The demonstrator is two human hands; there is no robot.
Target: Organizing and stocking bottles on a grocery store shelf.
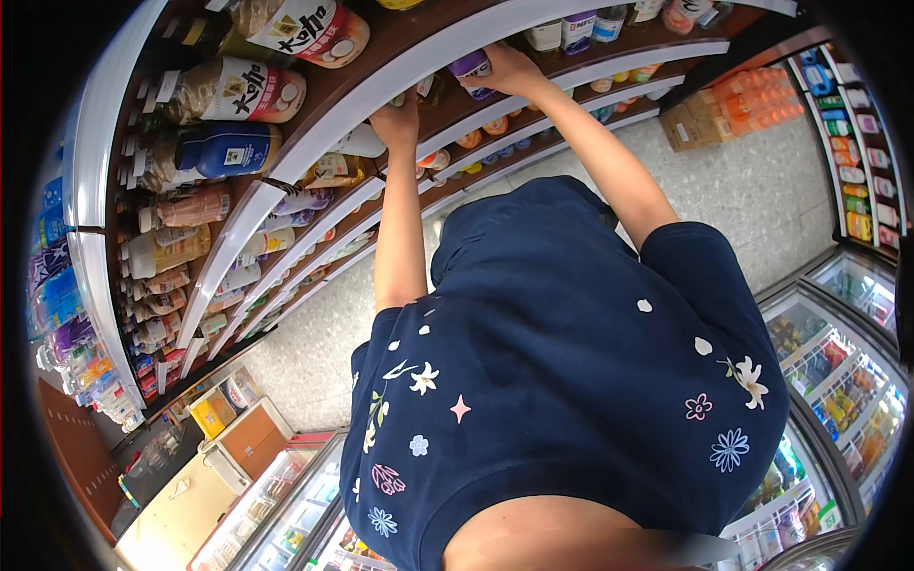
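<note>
My right hand is closed around a purple bottle with printed writing, on an upper shelf of the long drinks rack. To its left, my left hand reaches in at the same shelf. Between its thumb and fingers shows a small pale item, mostly hidden by the hand. A small labelled bottle stands between my two hands. Further right on the shelf above is another purple-labelled bottle, beside a bottle with a blue label.
Large coconut-drink bottles and a dark blue bottle fill the rack at left. White shelf edging runs before my hands. A cardboard box and packs of orange drinks stand on the floor. Glass-topped freezers are behind me.
</note>
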